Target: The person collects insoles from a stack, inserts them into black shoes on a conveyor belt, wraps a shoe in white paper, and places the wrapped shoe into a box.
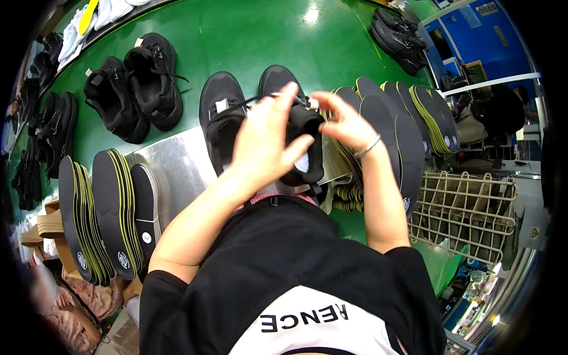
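Observation:
Before me stands a pair of black lace-up shoes with toes pointing away: a left shoe [222, 89] and a right shoe [278, 76]. My left hand [266, 139] is over the inner side of the right shoe, fingers stretched forward and thumb spread, partly hiding both shoes. A dark lace runs to its fingers; whether they touch it I cannot tell. At the right shoe's outer side, my right hand [350, 125] has its fingers and thumb apart, near the tongue and collar. Nothing shows in either hand.
Stacks of black, yellow-edged insoles [112, 207] lie left, with more insoles [378, 118] beside my right arm. Other black shoes [148, 80] rest on the green table [236, 41]. A metal plate [183, 154] lies near me. A wire rack [461, 213] stands right; another person [77, 313] is lower left.

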Motion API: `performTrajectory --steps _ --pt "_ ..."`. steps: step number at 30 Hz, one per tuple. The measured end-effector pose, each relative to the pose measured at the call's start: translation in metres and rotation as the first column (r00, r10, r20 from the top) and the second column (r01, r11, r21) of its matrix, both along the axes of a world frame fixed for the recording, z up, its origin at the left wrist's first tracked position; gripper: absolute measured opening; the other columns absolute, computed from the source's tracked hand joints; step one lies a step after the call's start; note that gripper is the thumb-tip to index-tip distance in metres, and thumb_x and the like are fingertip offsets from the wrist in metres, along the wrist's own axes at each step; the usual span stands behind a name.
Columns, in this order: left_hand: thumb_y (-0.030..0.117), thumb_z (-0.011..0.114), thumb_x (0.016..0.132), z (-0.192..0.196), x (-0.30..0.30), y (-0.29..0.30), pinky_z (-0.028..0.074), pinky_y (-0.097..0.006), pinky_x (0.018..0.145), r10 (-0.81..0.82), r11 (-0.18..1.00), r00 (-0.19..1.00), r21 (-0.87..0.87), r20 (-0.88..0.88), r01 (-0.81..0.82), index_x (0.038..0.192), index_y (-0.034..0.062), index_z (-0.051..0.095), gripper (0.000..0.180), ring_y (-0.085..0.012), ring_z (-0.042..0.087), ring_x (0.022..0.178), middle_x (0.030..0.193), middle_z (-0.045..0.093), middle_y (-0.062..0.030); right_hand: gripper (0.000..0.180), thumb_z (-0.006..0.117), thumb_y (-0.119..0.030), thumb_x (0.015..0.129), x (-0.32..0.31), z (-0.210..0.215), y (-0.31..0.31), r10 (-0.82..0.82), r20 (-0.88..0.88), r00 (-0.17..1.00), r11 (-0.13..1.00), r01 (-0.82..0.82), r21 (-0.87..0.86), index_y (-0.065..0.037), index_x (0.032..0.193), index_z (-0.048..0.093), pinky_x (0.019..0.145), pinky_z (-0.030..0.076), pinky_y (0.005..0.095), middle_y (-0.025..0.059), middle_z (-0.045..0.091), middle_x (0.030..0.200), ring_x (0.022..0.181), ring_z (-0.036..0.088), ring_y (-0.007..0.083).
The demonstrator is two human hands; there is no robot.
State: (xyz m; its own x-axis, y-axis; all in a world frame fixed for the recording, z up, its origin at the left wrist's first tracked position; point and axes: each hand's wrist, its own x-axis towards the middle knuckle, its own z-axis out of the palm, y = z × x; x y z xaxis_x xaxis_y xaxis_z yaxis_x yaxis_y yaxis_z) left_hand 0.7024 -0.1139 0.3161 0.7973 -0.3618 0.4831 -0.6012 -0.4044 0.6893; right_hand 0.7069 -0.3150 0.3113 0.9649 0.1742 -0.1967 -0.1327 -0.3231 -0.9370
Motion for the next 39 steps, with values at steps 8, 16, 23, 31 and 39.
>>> performTrajectory --steps 8,16,23,31,39 --pt "0.008 0.052 0.076 -0.057 0.038 -0.035 0.040 -0.031 0.079 -0.141 0.975 0.833 -0.219 -0.534 0.025 0.106 -0.0002 0.042 0.033 -0.0216 0.053 0.089 0.093 0.055 -0.0134 0.025 0.057 -0.012 0.075 -0.007 -0.076 0.009 -0.335 0.149 0.930 0.939 0.317 0.135 -0.002 0.098 0.054 0.072 0.040 0.0221 0.0046 0.053 0.091 0.082 0.049 0.0115" --pt "0.014 0.052 0.078 -0.089 0.056 -0.038 0.035 -0.023 0.080 -0.139 0.943 0.631 -0.298 -0.763 -0.152 0.108 0.0003 0.042 0.034 -0.0125 0.046 0.092 0.098 0.051 -0.0085 0.019 0.059 -0.019 0.075 0.005 -0.070 0.027 -0.455 -0.172 0.874 0.783 0.484 0.390 -0.003 0.084 0.059 0.062 0.036 0.0198 -0.0032 0.053 0.074 0.067 0.046 0.0060" --pt "0.013 0.051 0.079 -0.083 0.054 -0.040 0.035 -0.022 0.079 -0.176 0.933 0.585 -0.323 -0.792 -0.156 0.107 0.0007 0.043 0.032 -0.0116 0.046 0.089 0.095 0.051 -0.0069 0.018 0.058 -0.018 0.075 0.006 -0.074 0.026 -0.474 -0.149 0.868 0.787 0.493 0.371 -0.003 0.084 0.058 0.062 0.035 0.0195 -0.0030 0.052 0.073 0.068 0.045 0.0059" --pt "0.016 0.053 0.076 -0.090 0.054 -0.042 0.041 -0.025 0.067 -0.158 0.918 0.681 -0.361 -0.715 -0.166 0.105 0.0003 0.044 0.034 -0.0129 0.051 0.073 0.081 0.054 -0.0086 0.017 0.058 -0.017 0.075 0.006 -0.072 0.025 -0.474 -0.150 0.868 0.789 0.494 0.365 -0.002 0.083 0.058 0.062 0.035 0.0196 -0.0027 0.052 0.073 0.067 0.045 0.0060" --pt "0.016 0.053 0.076 -0.095 0.054 -0.041 0.041 -0.024 0.066 -0.188 0.900 0.687 -0.403 -0.702 -0.166 0.105 -0.0001 0.044 0.034 -0.0124 0.051 0.073 0.081 0.055 -0.0090 0.016 0.058 -0.017 0.075 0.007 -0.072 0.027 -0.475 -0.148 0.867 0.788 0.495 0.367 -0.003 0.083 0.058 0.062 0.035 0.0190 -0.0036 0.051 0.073 0.067 0.043 0.0053"
